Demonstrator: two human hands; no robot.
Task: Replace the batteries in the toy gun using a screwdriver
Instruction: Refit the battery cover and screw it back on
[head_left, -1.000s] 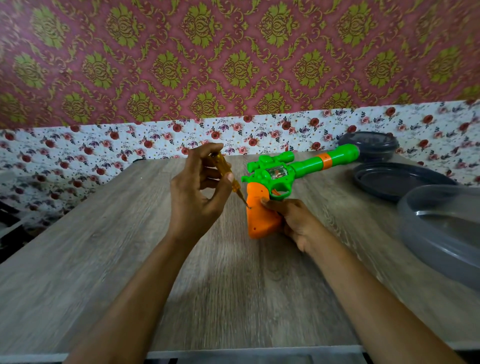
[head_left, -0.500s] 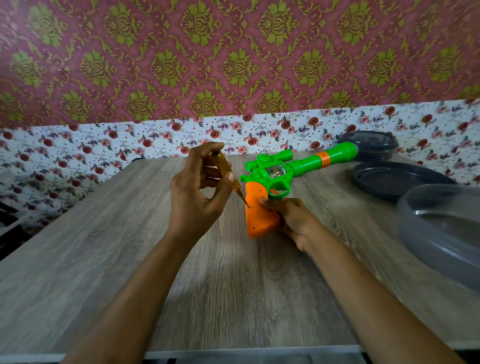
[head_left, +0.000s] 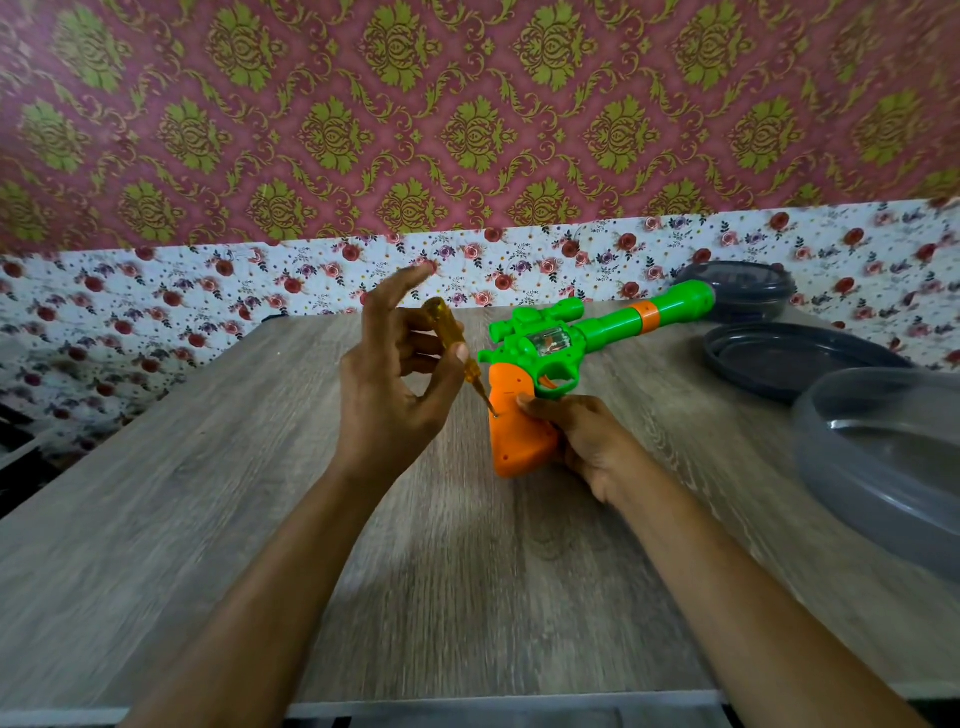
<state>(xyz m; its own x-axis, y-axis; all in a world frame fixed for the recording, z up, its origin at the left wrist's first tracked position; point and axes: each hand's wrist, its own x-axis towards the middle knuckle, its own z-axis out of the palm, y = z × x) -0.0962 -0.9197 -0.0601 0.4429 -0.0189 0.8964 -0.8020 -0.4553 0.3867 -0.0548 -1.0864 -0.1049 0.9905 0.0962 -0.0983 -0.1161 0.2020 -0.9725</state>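
Left hand (head_left: 395, 379): the index finger is now lifted straight and clear of the screwdriver (head_left: 451, 338), where half a second earlier it curled over the top of the handle. The toy gun (head_left: 561, 340) and the right hand (head_left: 587, 447) lie as before.

Nearest, two bare forearms enter from the lower edge over a wood-grain tabletop (head_left: 208, 519).

Left grip: grasping the screwdriver, its amber translucent handle pinched between the thumb and the middle fingers. The shaft slants down to the right, and its tip touches the left edge of the gun's orange handle (head_left: 519, 441). Whether the tip sits in a screw head cannot be told.

Right grip: clenched round the orange handle from the right, with the thumb laid on its face just below the green trigger guard.

The toy gun stands at the middle of the tabletop with its handle downward. Whether the lower end touches the wood cannot be told. The green barrel, banded in orange, points away to the right.

Right of the hands sits a translucent grey dish (head_left: 852, 483), and beyond it a dark round plate (head_left: 779, 382). Farthest is a dark lidded tub (head_left: 753, 291), just behind the muzzle.

Backdrop – a floral paper band (head_left: 208, 280) under maroon damask wallpaper (head_left: 467, 130)
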